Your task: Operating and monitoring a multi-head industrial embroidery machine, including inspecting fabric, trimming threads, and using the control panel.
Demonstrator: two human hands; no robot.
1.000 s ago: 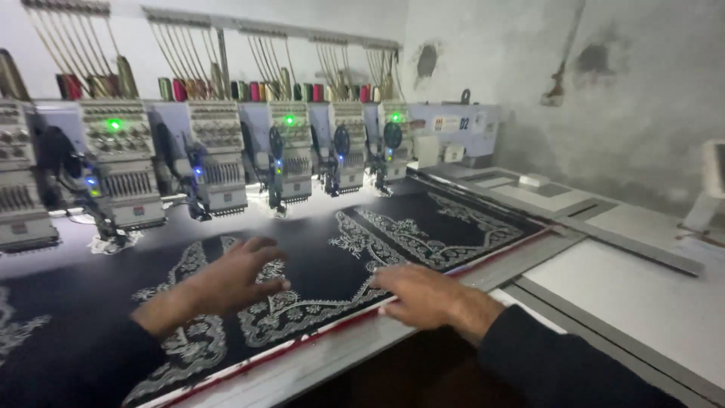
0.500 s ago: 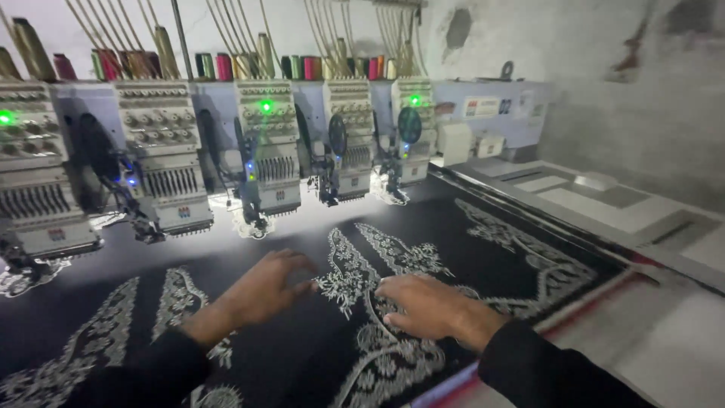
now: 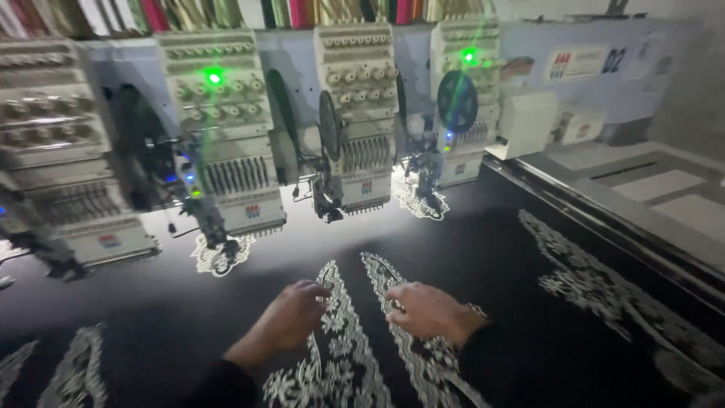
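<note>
My left hand (image 3: 291, 317) and right hand (image 3: 427, 310) lay on black cloth (image 3: 483, 257), flanking white embroidered motif (image 3: 340, 332); fingers half-curled, gripping nothing (pinch unclear). Best pressed flat, clear of embroidery heads (image 3: 355, 136) beyond motif.

Black fabric (image 3: 483, 249) with white floral lace-like embroidered bands (image 3: 340, 340) lower centre, more white scrollwork (image 3: 604, 295) at right, cream-white embroidery heads (image 3: 226, 128) across top, green indicator lights (image 3: 214, 77), small blue glows, multicoloured thread cones (image 3: 294, 11) along upper edge
</note>
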